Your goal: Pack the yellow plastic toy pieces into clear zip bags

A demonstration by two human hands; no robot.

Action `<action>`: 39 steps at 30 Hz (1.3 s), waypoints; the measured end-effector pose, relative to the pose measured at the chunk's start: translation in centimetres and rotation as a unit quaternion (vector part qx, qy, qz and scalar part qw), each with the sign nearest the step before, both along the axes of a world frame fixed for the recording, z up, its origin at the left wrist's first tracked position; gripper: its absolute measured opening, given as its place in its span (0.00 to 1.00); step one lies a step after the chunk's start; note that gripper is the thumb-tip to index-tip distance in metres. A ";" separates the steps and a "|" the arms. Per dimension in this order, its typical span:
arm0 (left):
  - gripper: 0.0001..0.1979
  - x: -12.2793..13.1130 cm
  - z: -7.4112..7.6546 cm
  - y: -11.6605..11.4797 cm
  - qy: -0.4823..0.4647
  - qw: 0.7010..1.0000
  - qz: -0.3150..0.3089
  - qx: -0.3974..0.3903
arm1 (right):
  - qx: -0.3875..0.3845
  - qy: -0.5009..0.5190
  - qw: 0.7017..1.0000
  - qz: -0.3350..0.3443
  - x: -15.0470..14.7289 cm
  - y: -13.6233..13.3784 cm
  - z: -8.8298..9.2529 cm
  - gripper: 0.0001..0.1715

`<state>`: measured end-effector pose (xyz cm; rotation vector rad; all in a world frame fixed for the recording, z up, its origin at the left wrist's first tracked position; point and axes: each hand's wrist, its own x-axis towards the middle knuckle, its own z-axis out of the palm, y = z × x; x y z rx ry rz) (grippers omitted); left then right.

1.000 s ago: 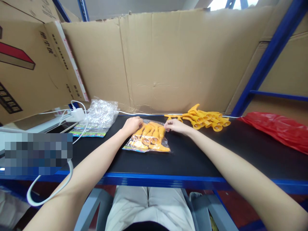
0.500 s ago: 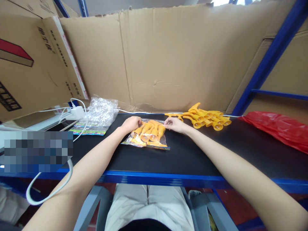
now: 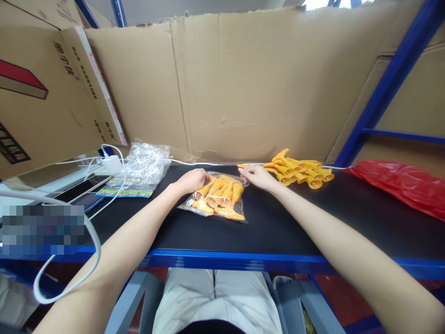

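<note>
A clear plastic bag (image 3: 200, 207) lies on the black tabletop in front of me, holding several orange-yellow, horn-shaped plastic pieces (image 3: 224, 191). My left hand (image 3: 193, 180) has its fingers closed on the bag's far left edge. At the far right corner, the fingers of my right hand (image 3: 256, 178) pinch the film. Behind and right of that hand is a heap of loose pieces of the same shape (image 3: 295, 170), wide round ends facing me. One more loose piece is partly hidden behind my right hand.
A stack of clear bags with colourful strips (image 3: 146, 162) lies at the back left, beside a white charger (image 3: 111, 163), cables and a phone (image 3: 91, 183). Red plastic (image 3: 399, 185) lies at the right. Cardboard (image 3: 278, 88) walls the back; a blue edge (image 3: 236, 260) runs along the front.
The bag's near edge has shifted slightly toward me, and the pieces inside have settled flatter and spread a little. Both hands keep to the bag's far corners.
</note>
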<state>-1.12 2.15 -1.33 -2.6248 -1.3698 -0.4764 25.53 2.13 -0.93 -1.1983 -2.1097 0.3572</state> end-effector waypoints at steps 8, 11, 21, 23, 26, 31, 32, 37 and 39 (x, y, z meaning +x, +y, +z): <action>0.15 2.0 0.4 -1.3 0.015 0.995 -0.084 0.049 | -0.029 0.125 0.991 -0.024 0.1 0.6 -0.1 0.21; 0.15 2.3 0.5 -1.5 0.019 0.995 -0.084 0.059 | -0.119 0.113 0.986 0.032 -0.5 -0.1 -0.2 0.22; 0.15 2.5 0.8 -2.0 0.020 0.995 -0.063 0.074 | -0.318 0.117 0.933 0.121 -1.3 -2.3 0.3 0.24; 0.15 2.6 0.8 -2.0 0.009 0.995 -0.064 0.070 | -0.355 0.128 0.918 0.123 -1.2 -2.3 0.3 0.24; 0.14 2.3 0.8 -1.7 -0.021 0.996 -0.073 0.053 | -0.398 0.160 0.893 0.136 -1.3 -2.3 0.2 0.25; 0.14 -0.2 0.3 -0.2 -0.056 0.997 -0.049 0.031 | -0.420 0.245 0.860 0.158 -1.3 -2.1 0.0 0.22; 0.14 -0.9 0.1 0.2 -0.055 0.998 -0.033 0.026 | -0.420 0.262 0.855 0.156 -1.3 -2.0 0.0 0.20; 0.13 -3.7 -0.8 2.0 -0.049 0.998 0.041 0.000 | -0.386 0.363 0.837 0.137 -0.7 -1.3 0.8 0.14; 0.14 -4.2 -1.1 2.4 -0.051 0.997 0.055 -0.010 | -0.350 0.429 0.827 0.097 -0.2 -1.0 1.5 0.12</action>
